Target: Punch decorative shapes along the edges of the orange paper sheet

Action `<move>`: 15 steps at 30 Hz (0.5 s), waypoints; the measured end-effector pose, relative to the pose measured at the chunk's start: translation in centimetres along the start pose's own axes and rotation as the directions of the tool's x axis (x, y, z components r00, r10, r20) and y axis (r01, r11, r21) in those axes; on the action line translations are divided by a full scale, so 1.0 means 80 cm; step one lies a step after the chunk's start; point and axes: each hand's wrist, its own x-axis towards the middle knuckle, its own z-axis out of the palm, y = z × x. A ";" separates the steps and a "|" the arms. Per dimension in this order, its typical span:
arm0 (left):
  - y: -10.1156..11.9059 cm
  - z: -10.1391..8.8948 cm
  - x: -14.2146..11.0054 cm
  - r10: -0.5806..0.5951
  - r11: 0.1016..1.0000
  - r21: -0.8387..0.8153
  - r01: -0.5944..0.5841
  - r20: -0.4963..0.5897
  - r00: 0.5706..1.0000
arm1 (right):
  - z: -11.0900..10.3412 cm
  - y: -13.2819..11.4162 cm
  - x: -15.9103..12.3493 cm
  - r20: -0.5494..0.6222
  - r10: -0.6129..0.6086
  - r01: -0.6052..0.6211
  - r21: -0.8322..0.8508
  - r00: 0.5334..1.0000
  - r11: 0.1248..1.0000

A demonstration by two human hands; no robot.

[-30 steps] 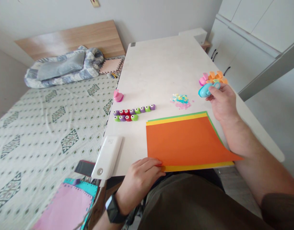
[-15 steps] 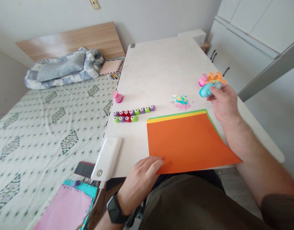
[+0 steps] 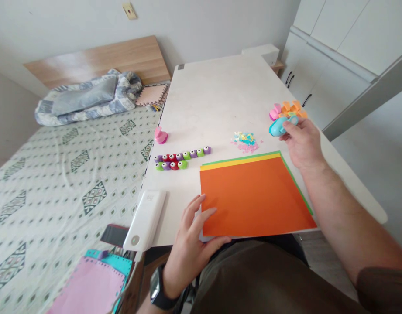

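My right hand (image 3: pixel 302 141) pinches a light blue craft punch (image 3: pixel 278 126), raised near the table's right side. Behind it sit a pink punch (image 3: pixel 274 111) and several orange punches (image 3: pixel 291 107), partly hidden by the held one. My left hand (image 3: pixel 194 244) is at the lower left corner of an orange sheet of paper (image 3: pixel 253 198), fingers spread, fingertips over its left edge and thumb along the near edge. Yellow paper (image 3: pixel 240 161) and green paper (image 3: pixel 269 155) peek out from beneath the orange sheet. A pile of small paper cutouts (image 3: pixel 246 140) in pink, blue and yellow lies just past the sheets.
Two rows of small punches (image 3: pixel 174 158) stand on the white table (image 3: pixel 217 96), with a larger pink punch (image 3: pixel 160 136) behind them. A white power bank (image 3: pixel 146 220) with a cable lies at the left edge. Beside the table is a bed (image 3: pixel 73 174) with pink and turquoise sheets (image 3: pixel 92 274).
My left hand has spread its fingers and shifted at the sheet's left corner. The orange paper's near right corner has drawn in a little. My right hand keeps the blue punch, almost still.
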 end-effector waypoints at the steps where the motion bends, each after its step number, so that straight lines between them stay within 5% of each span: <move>1: 0.001 0.000 0.000 -0.028 0.999 -0.036 0.027 -0.011 1.000 | 0.003 0.002 -0.002 -0.020 0.003 -0.003 0.000 1.000 1.000; 3: 0.002 0.002 0.001 -0.089 0.991 -0.097 0.087 -0.017 0.996 | 0.010 0.005 -0.008 -0.067 0.018 -0.018 0.008 0.998 1.000; 7: -0.001 0.011 0.003 -0.207 0.948 -0.258 0.185 -0.059 0.977 | 0.023 0.010 -0.024 0.015 0.110 -0.110 0.010 0.994 0.994; 15: 0.002 0.020 0.025 -0.392 0.685 -0.690 0.232 -0.081 0.916 | 0.046 0.017 -0.048 0.202 0.254 -0.265 0.028 0.946 0.964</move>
